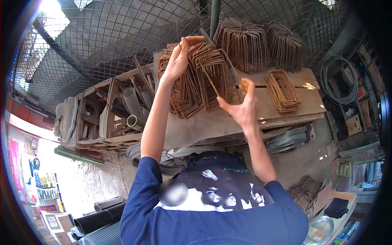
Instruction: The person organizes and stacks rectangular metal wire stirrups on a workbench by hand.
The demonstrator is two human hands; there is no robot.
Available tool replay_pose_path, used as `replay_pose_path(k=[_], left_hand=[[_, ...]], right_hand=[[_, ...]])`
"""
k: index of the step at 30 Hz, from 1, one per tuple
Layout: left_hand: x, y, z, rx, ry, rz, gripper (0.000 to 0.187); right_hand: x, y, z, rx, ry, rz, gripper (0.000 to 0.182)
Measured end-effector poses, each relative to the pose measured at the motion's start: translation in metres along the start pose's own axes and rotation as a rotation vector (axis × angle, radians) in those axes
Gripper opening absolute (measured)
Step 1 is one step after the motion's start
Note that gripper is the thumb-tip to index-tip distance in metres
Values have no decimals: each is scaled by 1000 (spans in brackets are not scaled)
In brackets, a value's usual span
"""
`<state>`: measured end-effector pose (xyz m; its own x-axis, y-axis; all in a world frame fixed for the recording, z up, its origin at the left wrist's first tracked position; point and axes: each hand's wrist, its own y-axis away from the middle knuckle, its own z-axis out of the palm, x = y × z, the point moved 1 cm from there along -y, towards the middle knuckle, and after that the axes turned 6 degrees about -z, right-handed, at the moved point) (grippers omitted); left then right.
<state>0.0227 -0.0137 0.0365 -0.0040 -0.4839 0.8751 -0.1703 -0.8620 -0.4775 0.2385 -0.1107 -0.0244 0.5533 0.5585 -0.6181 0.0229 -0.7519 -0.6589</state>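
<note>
My right hand (244, 107) is over the wooden bench, thumb and fingers spread across the near end of a rusty rectangular rebar stirrup (211, 81). This stirrup is tilted, its far end above a leaning stack of similar stirrups (183, 94); part of its outline is blurred. At the top of that stack is my left hand (179, 59), fingers stretched out to the right and the thumb apart. It grips nothing that I can see, though whether its palm touches the stack is hidden.
Bundles of bent stirrups (243, 41) stand at the back of the bench (261, 102), against wire mesh. A smaller stirrup stack (282, 92) lies to the right. Wire coils (339, 79) hang at far right. A wooden rack with tubes (134, 122) is on the left.
</note>
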Motion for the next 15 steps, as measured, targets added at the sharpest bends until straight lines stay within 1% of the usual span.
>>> replay_pose_path(k=[1, 2, 3, 5, 7, 9, 10, 11, 12, 13, 14, 15], left_hand=[[1, -1, 0, 0, 2, -1, 63], [0, -2, -1, -12, 15, -15, 65], [0, -1, 0, -25, 29, -32, 67], [2, 1, 2, -25, 14, -34, 70], [0, 2, 0, -122, 36, -44, 72], [0, 4, 3, -93, 42, -57, 72], [0, 6, 4, -65, 47, -73, 73], [1, 7, 3, -66, 47, -77, 73], [1, 8, 0, -44, 0, -135, 72], [1, 8, -2, -20, -46, -190, 72], [-1, 6, -2, 6, -38, -161, 68], [-1, 8, -3, 8, -41, -160, 68]], right_hand=[[5, 9, 5, -8, 45, 50, 88], [10, 15, 11, -44, -20, 97, 89], [18, 21, 19, -46, -18, 104, 89], [29, 27, 32, -158, 137, 24, 97], [16, 17, 27, -167, 120, 51, 98], [7, 0, 25, -68, 35, -99, 86], [0, -10, 25, -70, 34, -96, 86], [-10, -22, 26, -52, -45, -194, 73], [-19, -33, 30, -33, -124, -294, 60], [-24, -41, 35, -32, -125, -294, 60], [-30, -49, 42, -19, -212, -328, 48], [-34, -56, 48, -7, -301, -360, 36]])
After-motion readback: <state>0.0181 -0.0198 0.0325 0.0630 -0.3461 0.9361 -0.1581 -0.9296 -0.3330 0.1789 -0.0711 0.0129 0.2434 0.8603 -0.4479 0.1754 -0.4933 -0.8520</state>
